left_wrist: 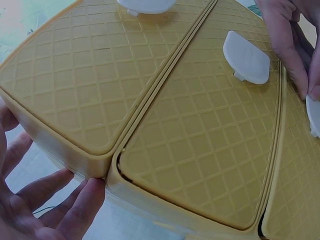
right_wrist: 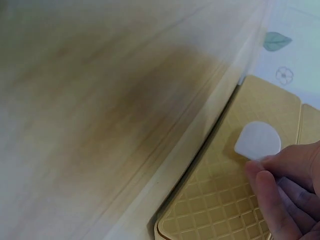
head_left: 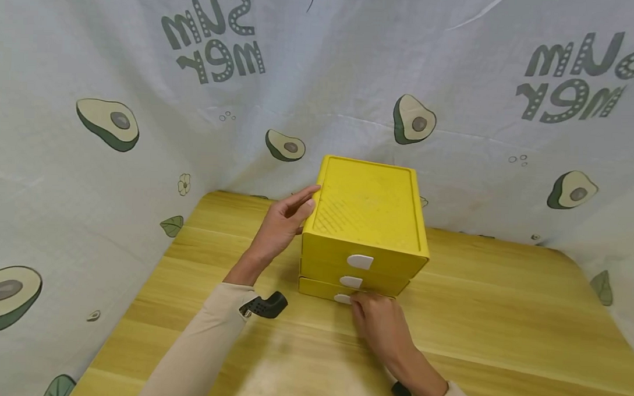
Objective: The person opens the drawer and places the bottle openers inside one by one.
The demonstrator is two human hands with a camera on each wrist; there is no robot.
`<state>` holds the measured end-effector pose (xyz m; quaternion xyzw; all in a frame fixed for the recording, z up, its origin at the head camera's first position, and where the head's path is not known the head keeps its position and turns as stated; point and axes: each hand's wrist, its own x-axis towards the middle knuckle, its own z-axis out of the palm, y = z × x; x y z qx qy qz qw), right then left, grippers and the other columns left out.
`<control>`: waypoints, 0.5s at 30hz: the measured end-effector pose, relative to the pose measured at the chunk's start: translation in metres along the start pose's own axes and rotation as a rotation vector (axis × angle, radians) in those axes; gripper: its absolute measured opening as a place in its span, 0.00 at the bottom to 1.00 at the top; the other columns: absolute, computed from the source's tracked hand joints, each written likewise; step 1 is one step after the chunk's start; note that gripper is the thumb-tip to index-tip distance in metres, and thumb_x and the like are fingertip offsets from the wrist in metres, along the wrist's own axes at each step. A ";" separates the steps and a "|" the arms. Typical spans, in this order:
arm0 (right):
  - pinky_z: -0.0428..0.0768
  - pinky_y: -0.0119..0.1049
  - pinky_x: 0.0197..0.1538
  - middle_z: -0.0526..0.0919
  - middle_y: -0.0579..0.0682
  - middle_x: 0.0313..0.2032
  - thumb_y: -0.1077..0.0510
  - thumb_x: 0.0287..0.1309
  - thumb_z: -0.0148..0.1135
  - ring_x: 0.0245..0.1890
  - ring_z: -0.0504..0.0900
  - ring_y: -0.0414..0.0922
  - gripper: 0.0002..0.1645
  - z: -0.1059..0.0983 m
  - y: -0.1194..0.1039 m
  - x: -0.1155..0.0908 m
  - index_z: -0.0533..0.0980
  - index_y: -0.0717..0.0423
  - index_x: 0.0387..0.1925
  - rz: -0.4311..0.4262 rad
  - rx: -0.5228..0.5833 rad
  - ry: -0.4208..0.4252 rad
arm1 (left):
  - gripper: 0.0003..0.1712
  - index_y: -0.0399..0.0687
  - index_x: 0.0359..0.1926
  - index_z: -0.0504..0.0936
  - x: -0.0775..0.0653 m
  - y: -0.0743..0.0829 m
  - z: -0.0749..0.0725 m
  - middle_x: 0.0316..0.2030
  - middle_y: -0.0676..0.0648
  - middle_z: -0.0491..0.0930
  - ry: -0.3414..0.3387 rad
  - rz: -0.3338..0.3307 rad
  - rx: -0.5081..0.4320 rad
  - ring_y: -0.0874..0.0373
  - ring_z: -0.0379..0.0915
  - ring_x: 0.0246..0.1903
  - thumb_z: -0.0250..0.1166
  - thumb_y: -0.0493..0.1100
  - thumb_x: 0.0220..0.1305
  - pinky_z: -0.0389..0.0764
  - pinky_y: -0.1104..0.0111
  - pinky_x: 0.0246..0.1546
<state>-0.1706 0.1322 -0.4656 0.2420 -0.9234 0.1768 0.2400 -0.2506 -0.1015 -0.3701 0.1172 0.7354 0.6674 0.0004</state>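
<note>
A yellow three-drawer box [head_left: 369, 205] stands on the wooden table, its drawer fronts facing me. Each front has a waffle pattern and a rounded white handle. My left hand [head_left: 284, 223] lies against the box's left side, fingertips touching the side wall near the seam between two drawers, as the left wrist view shows. Low at the front, my right hand [head_left: 383, 328] pinches the edge of the bottom drawer's white handle [right_wrist: 258, 140] between thumb and fingers. Above it sit the middle handle [left_wrist: 246, 57] and the top handle [head_left: 360, 261], both untouched. All three drawers look pushed in.
Behind the box and to the left hangs a pale cloth [head_left: 342, 76] printed with avocados and lettering. The wooden table [head_left: 502, 303] extends on both sides of the box. A black wrist device [head_left: 266, 305] sticks out at the left sleeve.
</note>
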 end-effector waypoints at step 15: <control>0.83 0.34 0.33 0.88 0.42 0.29 0.64 0.54 0.73 0.29 0.84 0.36 0.06 -0.010 0.005 -0.006 0.86 0.50 0.32 0.065 0.132 -0.090 | 0.24 0.64 0.70 0.72 0.001 -0.003 -0.006 0.70 0.52 0.70 -0.012 0.010 0.007 0.53 0.73 0.61 0.55 0.52 0.77 0.82 0.55 0.55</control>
